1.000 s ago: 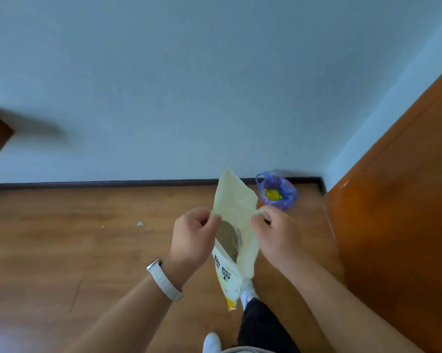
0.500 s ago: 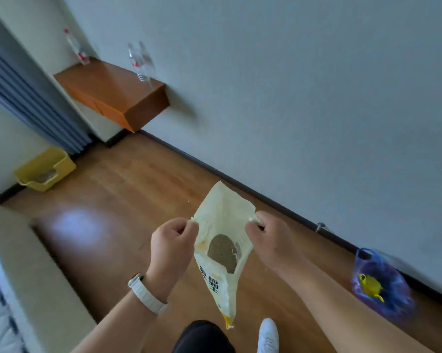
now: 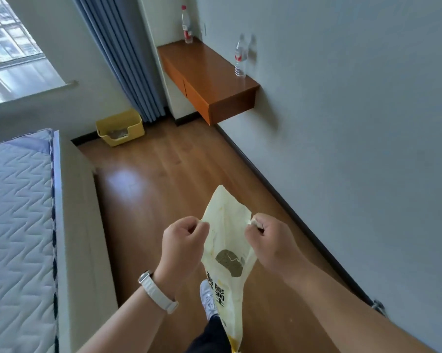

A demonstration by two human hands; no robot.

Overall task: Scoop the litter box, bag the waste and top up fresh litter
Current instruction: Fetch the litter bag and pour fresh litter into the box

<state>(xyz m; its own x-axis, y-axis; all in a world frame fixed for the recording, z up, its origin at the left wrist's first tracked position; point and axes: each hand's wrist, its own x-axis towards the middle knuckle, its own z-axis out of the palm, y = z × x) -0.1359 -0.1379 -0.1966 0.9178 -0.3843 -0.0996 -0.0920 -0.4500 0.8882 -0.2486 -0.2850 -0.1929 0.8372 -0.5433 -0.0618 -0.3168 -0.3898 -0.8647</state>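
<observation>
A pale yellow litter bag (image 3: 226, 225) with black print hangs open in front of me, grey litter showing inside. My left hand (image 3: 183, 242), a white watch on its wrist, pinches the bag's left top edge. My right hand (image 3: 270, 240) pinches the right top edge, holding the mouth apart. The yellow litter box (image 3: 120, 127) stands on the floor far ahead by the curtain, with litter visible inside it.
A bed with a quilted mattress (image 3: 18, 225) fills the left side. A wooden wall shelf (image 3: 209, 77) holds two plastic bottles (image 3: 240, 58) on the right wall. A strip of wood floor (image 3: 151, 179) runs between bed and wall toward the litter box. My white shoe (image 3: 208, 298) is below.
The view has swung left from the corner with the blue waste bag to the room; the bag is out of view and the litter box appears. Both hands keep hold of the litter bag.
</observation>
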